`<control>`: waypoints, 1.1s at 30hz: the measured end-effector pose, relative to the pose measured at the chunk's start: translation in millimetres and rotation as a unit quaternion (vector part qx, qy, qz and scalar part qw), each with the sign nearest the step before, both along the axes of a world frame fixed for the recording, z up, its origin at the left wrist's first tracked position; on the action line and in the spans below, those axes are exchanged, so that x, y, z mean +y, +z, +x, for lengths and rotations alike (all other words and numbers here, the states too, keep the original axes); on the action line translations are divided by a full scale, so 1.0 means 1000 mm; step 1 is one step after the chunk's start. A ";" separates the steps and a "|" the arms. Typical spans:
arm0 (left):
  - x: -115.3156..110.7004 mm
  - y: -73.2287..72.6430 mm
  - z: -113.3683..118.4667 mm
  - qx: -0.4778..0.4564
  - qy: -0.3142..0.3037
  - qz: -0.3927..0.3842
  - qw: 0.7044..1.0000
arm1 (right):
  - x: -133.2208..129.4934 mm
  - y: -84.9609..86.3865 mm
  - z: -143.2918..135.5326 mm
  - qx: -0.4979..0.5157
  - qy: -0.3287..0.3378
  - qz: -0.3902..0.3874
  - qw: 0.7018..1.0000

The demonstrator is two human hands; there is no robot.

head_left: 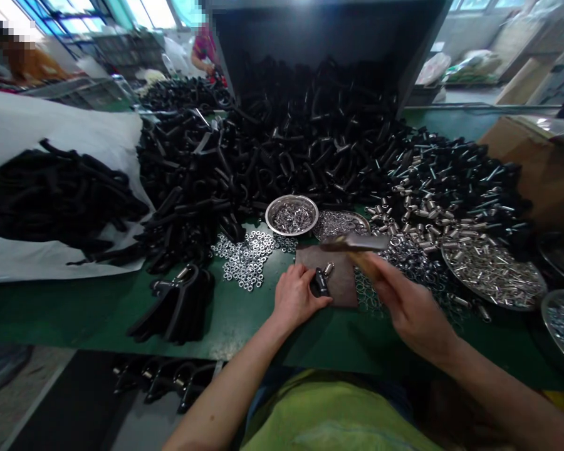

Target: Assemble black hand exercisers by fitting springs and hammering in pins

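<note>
My left hand (297, 294) grips a small black part (320, 283) against a flat grey-brown plate (344, 285) on the green bench. A metal spring (328, 269) shows at the upper end of that part. My right hand (416, 310) is closed round the wooden handle of a hammer (355, 243). The hammer's head hovers above the plate's far side, apart from the black part, and is slightly blurred. Just left of the plate lies a spread of small metal nuts (248, 260). Thin wire rings (370, 293) lie to its right.
Black plastic parts (282, 150) pile up behind. A steel bowl of small pins (292, 216) and a tray of metal pins (493, 266) stand on the green bench (244, 326). Assembled black clamps (173, 304) sit front left. A cardboard box (531, 169) is at right. Two people are beyond.
</note>
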State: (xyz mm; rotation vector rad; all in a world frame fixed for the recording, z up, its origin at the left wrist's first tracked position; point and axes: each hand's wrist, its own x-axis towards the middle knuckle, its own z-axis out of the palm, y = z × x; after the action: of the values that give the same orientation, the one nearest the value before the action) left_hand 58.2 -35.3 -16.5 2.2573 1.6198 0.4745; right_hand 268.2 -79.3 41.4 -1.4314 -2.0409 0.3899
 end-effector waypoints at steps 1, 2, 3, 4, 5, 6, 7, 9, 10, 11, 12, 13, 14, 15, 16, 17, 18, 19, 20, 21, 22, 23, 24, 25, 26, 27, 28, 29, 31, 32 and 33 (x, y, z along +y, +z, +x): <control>0.000 0.000 0.000 0.001 0.001 0.001 1.000 | -0.001 0.000 0.001 0.011 -0.021 0.026 0.999; 0.000 0.000 0.000 0.001 0.001 0.002 1.000 | -0.002 -0.002 0.002 0.009 -0.027 0.038 0.999; 0.000 0.000 0.000 0.001 0.001 0.002 1.000 | -0.002 -0.006 0.002 -0.006 -0.016 0.030 0.999; 0.000 0.000 0.000 0.001 0.000 0.001 1.000 | -0.001 -0.011 0.002 -0.031 0.007 0.007 0.999; 0.000 0.000 0.000 0.000 0.000 -0.001 1.000 | 0.001 -0.015 0.002 -0.056 0.034 -0.023 0.998; 0.000 0.000 0.000 -0.001 0.000 -0.003 1.000 | 0.003 -0.017 0.001 -0.073 0.053 -0.048 0.995; 0.000 -0.001 0.000 -0.002 0.001 -0.003 1.000 | 0.005 -0.018 0.000 -0.078 0.056 -0.060 0.994; -0.001 -0.002 0.000 -0.005 0.002 0.001 1.000 | 0.006 -0.014 -0.001 -0.049 0.028 -0.034 0.998; -0.001 -0.002 0.000 -0.007 0.002 0.004 1.000 | 0.006 -0.012 -0.001 -0.029 0.011 -0.010 0.999; -0.001 -0.003 0.000 -0.008 0.001 0.007 1.000 | 0.005 -0.011 -0.001 -0.020 0.003 0.006 1.000; -0.001 -0.003 0.000 -0.009 0.000 0.008 1.000 | 0.004 -0.013 -0.001 -0.025 0.007 0.007 1.000; -0.001 -0.003 0.000 -0.008 0.001 0.007 1.000 | 0.004 -0.016 -0.001 -0.043 0.020 -0.007 0.999; -0.001 -0.003 0.000 -0.008 0.003 0.006 1.000 | 0.004 -0.020 0.001 -0.066 0.036 -0.030 0.997; -0.002 -0.002 0.001 -0.008 0.005 0.003 1.000 | 0.004 -0.025 0.003 -0.091 0.049 -0.054 0.993; -0.002 -0.002 0.001 -0.009 0.008 0.001 1.000 | 0.006 -0.030 0.007 -0.112 0.051 -0.068 0.990; -0.002 -0.002 0.002 -0.011 0.011 0.000 1.000 | 0.008 -0.034 0.011 -0.127 0.035 -0.068 0.989; -0.002 -0.002 0.002 -0.014 0.015 -0.001 1.000 | 0.011 -0.037 0.018 -0.142 0.004 -0.057 0.988; -0.003 -0.002 0.003 -0.017 0.017 -0.003 1.000 | 0.014 -0.038 0.026 -0.160 -0.041 -0.039 0.985; -0.003 -0.002 0.003 -0.020 0.021 -0.002 1.000 | 0.018 -0.039 0.036 -0.184 -0.094 -0.021 0.978; -0.004 -0.003 0.003 -0.026 0.024 0.000 0.999 | 0.022 -0.039 0.047 -0.213 -0.150 -0.005 0.966; -0.005 -0.005 0.003 -0.035 0.026 0.005 0.999 | 0.026 -0.041 0.058 -0.242 -0.199 0.005 0.950; -0.006 -0.006 0.002 -0.051 0.028 0.014 0.998 | 0.030 -0.042 0.070 -0.269 -0.238 0.011 0.933; -0.007 -0.008 0.001 -0.073 0.028 0.026 0.997 | 0.033 -0.045 0.081 -0.290 -0.268 0.013 0.919; -0.008 -0.009 0.001 -0.100 0.027 0.040 0.994 | 0.036 -0.048 0.090 -0.304 -0.287 0.013 0.908; -0.008 -0.010 0.000 -0.131 0.028 0.053 0.990 | 0.038 -0.050 0.096 -0.312 -0.298 0.015 0.902; -0.009 -0.010 0.000 -0.162 0.034 0.063 0.984 | 0.040 -0.053 0.099 -0.315 -0.302 0.022 0.900; -0.010 -0.009 0.001 -0.191 0.046 0.068 0.978 | 0.041 -0.054 0.096 -0.308 -0.298 0.036 0.903; -0.010 -0.006 0.002 -0.217 0.064 0.066 0.972 | 0.041 -0.054 0.089 -0.289 -0.283 0.056 0.913; -0.014 0.002 0.010 -0.265 0.111 0.040 0.957 | 0.038 -0.050 0.061 -0.201 -0.217 0.079 0.952; -0.016 0.007 0.015 -0.289 0.130 0.019 0.948 | 0.036 -0.047 0.042 -0.137 -0.168 0.074 0.973; -0.019 0.012 0.020 -0.311 0.141 -0.003 0.940 | 0.034 -0.044 0.022 -0.066 -0.113 0.051 0.990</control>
State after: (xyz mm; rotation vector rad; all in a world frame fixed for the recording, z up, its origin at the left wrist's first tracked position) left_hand 78.5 -53.9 -4.7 1.6146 1.5742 1.1193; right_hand 290.7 -45.4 -2.2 -1.6407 -1.9419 0.0960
